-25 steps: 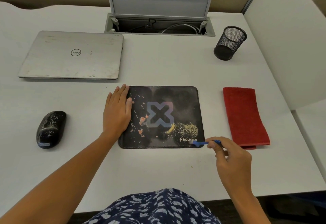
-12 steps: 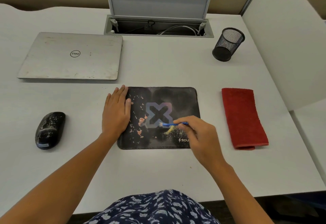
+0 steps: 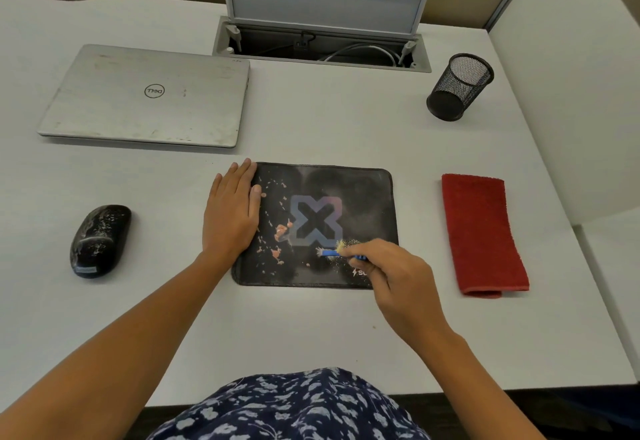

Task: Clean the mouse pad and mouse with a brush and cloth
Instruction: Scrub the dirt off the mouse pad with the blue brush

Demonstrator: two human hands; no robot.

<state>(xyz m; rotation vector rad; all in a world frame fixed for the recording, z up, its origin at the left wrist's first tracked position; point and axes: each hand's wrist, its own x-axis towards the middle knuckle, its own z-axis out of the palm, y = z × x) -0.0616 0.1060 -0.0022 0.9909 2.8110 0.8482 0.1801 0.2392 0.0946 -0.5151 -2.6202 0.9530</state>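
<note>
left hand [image 3: 231, 217] flat, fingers together, pinning left edge of dusty black rectangular mouse pad [image 3: 349, 193] mid-desk. right hand [image 3: 398, 287] pinching small blue brush [image 3: 329, 252] on pad's lower right. speckled black mouse [image 3: 99, 240] well left, folded red cloth [image 3: 483, 233] right, bare white desk [image 3: 311, 328] between.

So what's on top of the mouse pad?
Orange crumbs, yellowish dust and the blue brush held by the right hand. The left hand rests flat on the mouse pad's left edge. The right hand hides the near right corner.
</note>
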